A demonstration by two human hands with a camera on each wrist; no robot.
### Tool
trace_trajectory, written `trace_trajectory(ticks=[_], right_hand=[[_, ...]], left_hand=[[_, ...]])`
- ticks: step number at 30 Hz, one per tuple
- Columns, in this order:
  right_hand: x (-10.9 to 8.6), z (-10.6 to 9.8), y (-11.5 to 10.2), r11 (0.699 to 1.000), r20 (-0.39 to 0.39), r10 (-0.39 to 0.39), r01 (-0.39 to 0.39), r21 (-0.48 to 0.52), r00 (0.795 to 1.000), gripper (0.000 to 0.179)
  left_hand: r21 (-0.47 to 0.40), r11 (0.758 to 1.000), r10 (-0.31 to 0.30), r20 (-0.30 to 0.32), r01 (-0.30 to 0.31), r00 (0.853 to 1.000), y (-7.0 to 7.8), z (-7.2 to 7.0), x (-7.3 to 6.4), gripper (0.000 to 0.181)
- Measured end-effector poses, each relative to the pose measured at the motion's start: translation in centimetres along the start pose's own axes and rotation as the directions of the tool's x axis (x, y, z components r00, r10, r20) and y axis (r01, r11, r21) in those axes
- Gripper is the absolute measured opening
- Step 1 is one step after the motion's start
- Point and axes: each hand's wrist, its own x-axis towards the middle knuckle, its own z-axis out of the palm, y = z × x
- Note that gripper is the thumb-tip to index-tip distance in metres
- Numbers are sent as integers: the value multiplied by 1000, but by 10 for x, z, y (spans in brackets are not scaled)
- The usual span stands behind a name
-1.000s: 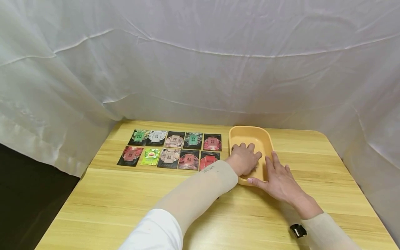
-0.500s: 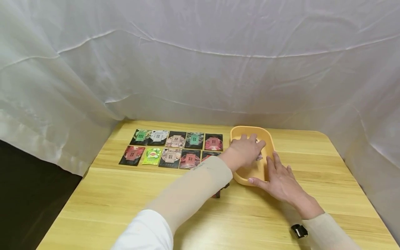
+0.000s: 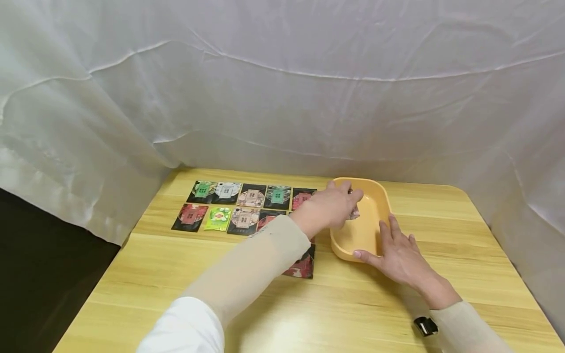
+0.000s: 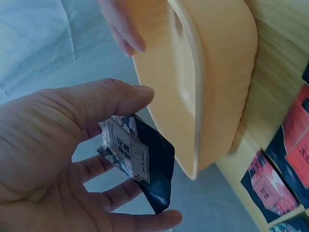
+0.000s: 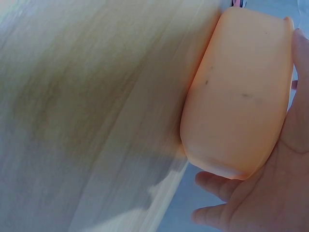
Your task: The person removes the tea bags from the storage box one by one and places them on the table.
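My left hand point(image 3: 328, 203) is over the left side of a yellow-orange plastic bin point(image 3: 366, 230). It pinches a dark tea sachet point(image 4: 133, 152) with a pale, flower-patterned label; in the head view the fingers cover most of it. My right hand point(image 3: 403, 257) lies against the bin's near right corner, its thumb at the front rim and its fairly straight fingers along the right side. In the right wrist view two fingertips point(image 5: 212, 183) show past the bin's smooth outer wall point(image 5: 236, 96). The part of the bin's inside that shows is bare.
Left of the bin, tea sachets lie in two rows, among them a green-labelled one point(image 3: 277, 196), a red one point(image 3: 190, 216) and a yellow-green one point(image 3: 218, 218). A dark red sachet point(image 3: 302, 267) sits nearer, partly under the left sleeve. White cloth point(image 3: 282, 113) hangs behind the table.
My left hand has come up from the bin's floor and shifted left to its left rim, with the sachet now in its fingers. My right hand has stayed on the bin.
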Motion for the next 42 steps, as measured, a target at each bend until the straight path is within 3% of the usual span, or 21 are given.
trace_trajectory(ticks=[6, 16, 21, 26, 33, 42], right_hand=[[0, 0, 0, 1000, -7, -2, 2, -6, 1000, 121], [1, 1, 1, 1000, 1, -3, 3, -3, 1000, 121], [0, 0, 1, 1000, 2, -6, 6, -4, 1000, 121], [0, 0, 0, 1000, 11, 1, -1, 11, 1000, 122], [0, 1, 1, 1000, 13, 5, -5, 14, 1000, 123], [0, 0, 1, 1000, 1, -6, 6, 26, 1000, 124]], left_hand=[[-37, 999, 6, -13, -7, 1000, -26, -3, -19, 54], [-67, 997, -29, 8, 30, 1000, -70, -1, -59, 60], [-105, 993, -56, 13, 57, 998, -83, 3, -82, 67], [-77, 996, -47, 30, 49, 998, -90, 9, -101, 73], [-118, 992, -43, 65, 51, 997, -96, 37, -125, 64], [-153, 985, -65, 128, 84, 990, -99, 77, -138, 76]])
